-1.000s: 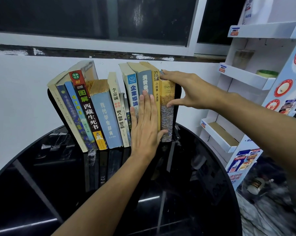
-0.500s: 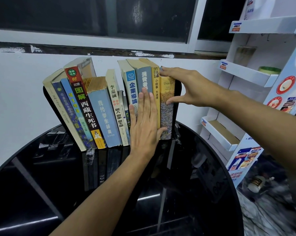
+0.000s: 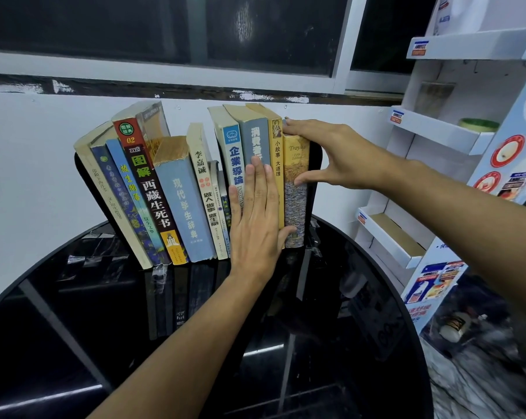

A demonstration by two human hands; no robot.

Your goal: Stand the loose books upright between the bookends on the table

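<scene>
Under our left grip point(image 3: 257, 225), flat open on spines | right grip point(image 3: 331, 155) pinching the end book point(image 3: 295, 195) | we press evenly, squaring it against the bookend point(image 3: 315, 164).

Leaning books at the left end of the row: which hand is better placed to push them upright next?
Left. The left hand lies flat on the spines mid-row, nearer the leaning books. The right hand grips the Troyka book against the right bookend, farthest away.
</scene>
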